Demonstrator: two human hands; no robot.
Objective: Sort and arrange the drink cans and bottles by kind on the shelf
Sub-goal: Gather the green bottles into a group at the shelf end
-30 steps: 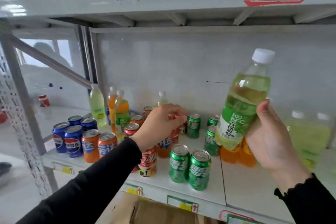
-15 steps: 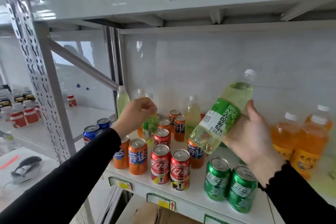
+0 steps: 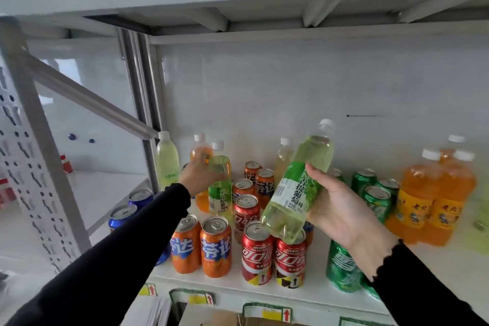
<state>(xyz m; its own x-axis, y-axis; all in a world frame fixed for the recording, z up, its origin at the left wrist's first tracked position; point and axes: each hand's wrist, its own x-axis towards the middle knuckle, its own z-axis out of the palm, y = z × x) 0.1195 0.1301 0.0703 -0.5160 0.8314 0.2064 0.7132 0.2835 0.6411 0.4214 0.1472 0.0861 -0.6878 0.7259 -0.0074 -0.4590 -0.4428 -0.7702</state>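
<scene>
Right hand grips a clear plastic bottle of pale green drink with a green label, tilted above the red cans at the white shelf's front edge. Left hand curls round an upright green-labelled bottle toward the shelf's back left corner, behind two orange cans.

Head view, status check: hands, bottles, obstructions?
Left hand grips standing green bottle at shelf back. Right hand holds tilted green grape bottle above red cans. Orange cans crowd the front.
</scene>
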